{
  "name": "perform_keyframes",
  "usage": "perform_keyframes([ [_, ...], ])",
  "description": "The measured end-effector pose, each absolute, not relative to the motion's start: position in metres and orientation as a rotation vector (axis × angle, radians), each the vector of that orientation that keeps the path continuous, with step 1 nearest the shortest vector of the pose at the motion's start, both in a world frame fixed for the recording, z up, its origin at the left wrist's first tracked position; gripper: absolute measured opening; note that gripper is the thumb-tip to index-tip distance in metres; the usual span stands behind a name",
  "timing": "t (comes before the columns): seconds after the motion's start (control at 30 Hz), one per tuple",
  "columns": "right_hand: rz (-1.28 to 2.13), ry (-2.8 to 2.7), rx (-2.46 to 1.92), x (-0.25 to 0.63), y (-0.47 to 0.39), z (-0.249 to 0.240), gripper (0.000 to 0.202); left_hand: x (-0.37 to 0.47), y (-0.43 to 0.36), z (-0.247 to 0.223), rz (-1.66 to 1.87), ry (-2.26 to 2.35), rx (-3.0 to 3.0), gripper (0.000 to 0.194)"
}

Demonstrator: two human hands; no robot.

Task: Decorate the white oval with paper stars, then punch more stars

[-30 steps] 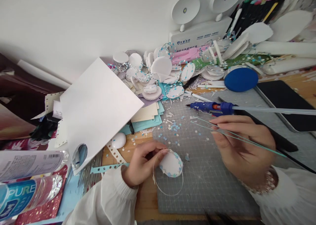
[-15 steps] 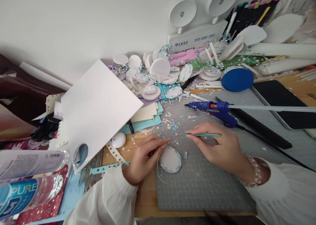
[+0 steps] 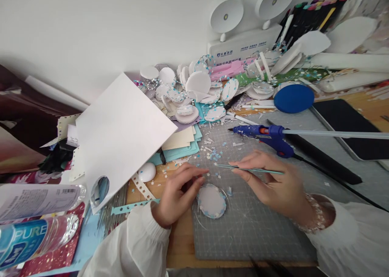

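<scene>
In the head view, my right hand [image 3: 269,181] pinches slim teal tweezers [image 3: 253,170]. Their points reach left, toward small blue and white paper stars [image 3: 216,154] scattered over the cutting mat. My left hand [image 3: 180,194] hovers at the mat's left edge, index finger and thumb stretched out with a gap between them and nothing in it. Just right of its thumb lies a round white disc [image 3: 212,201], its rim trimmed with blue and white bits. A thin pale wire loops out around the disc. Close to its upper right sits a small blue scrap [image 3: 230,191].
Behind the hands a blue glue gun [image 3: 264,137] lies on the grey cutting mat [image 3: 255,236], its cord trailing right. A large white board [image 3: 124,135] leans at left near a water bottle [image 3: 33,238]. White discs [image 3: 197,82] pile at the back; a phone [image 3: 349,127] lies right.
My left fingers have come away from the disc, which now sits slightly lower and farther right. The tweezers tilt differently in my right hand, their tips a little farther left.
</scene>
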State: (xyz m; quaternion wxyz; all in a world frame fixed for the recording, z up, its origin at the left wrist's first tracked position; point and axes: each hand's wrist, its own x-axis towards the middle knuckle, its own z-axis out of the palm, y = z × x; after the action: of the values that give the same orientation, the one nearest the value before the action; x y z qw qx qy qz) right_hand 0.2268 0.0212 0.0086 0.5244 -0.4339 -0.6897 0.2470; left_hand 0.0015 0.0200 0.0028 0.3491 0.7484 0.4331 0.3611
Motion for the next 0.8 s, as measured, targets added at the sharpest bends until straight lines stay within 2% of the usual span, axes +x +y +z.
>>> perform_keyframes([
  [0.2,0.868,-1.482,-0.880,0.2242,0.0175,0.0141,0.018,0.0017,0.0206,0.0062,0.978,1.096,1.838,0.016],
  [0.43,0.915,-1.507,-0.837,0.2200,0.0143,0.0115,0.026,0.0022,0.0185,0.0057,1.018,1.005,1.748,0.009],
  [0.8,1.068,-1.441,-0.866,0.2175,0.0153,0.0112,0.015,0.0039,0.0188,0.0098,1.062,0.980,1.757,0.007],
])
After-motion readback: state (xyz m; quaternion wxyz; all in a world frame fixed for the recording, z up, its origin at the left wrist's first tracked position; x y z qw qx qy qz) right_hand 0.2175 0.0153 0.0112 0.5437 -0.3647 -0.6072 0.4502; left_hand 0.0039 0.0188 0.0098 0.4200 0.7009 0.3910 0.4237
